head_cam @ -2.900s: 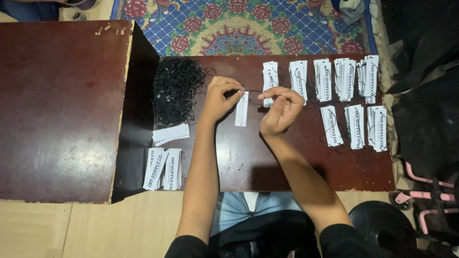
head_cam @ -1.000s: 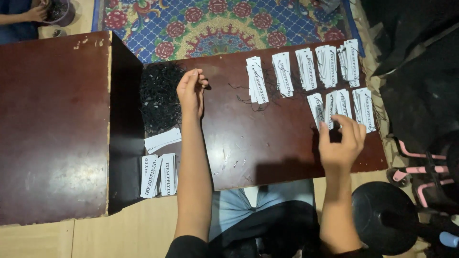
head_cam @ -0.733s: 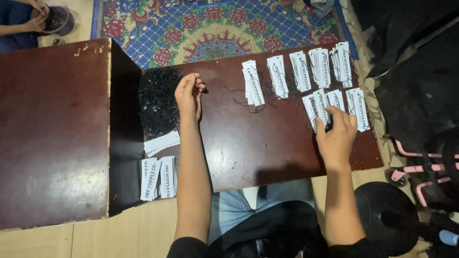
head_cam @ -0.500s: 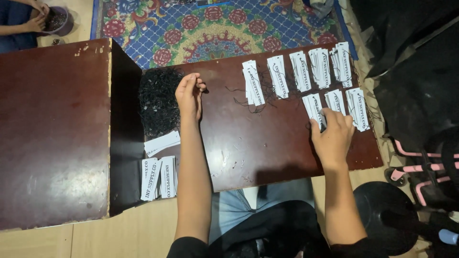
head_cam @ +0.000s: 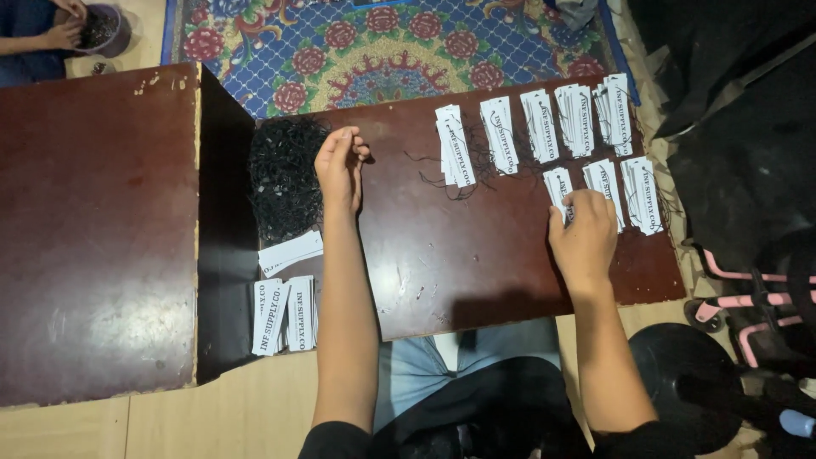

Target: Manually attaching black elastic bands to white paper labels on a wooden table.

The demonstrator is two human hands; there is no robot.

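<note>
My left hand (head_cam: 340, 161) lies at the right edge of a heap of thin black strings (head_cam: 285, 178), fingertips pinched together. Whether a string is between them is too fine to see. My right hand (head_cam: 585, 234) rests palm down on the low brown table (head_cam: 442, 272), fingers curled over the leftmost stack of white printed tags (head_cam: 557, 181) in the near row. Two more stacks (head_cam: 605, 181) (head_cam: 643, 195) lie to its right. A far row of strung tag stacks (head_cam: 500, 134) runs along the table's back edge.
Plain tags without strings (head_cam: 285, 314) lie at the table's near left, with one loose tag (head_cam: 289, 252) above them. A taller brown table (head_cam: 93, 229) stands at the left. Another person's hands hold a bowl (head_cam: 106, 30) at top left. A patterned rug (head_cam: 399, 42) lies beyond, dark bags (head_cam: 739, 127) at the right.
My hands have parted from the table's middle. The left went to the string heap and stays there. The right went to the near row of tags and shifted slightly left onto the leftmost stack.
</note>
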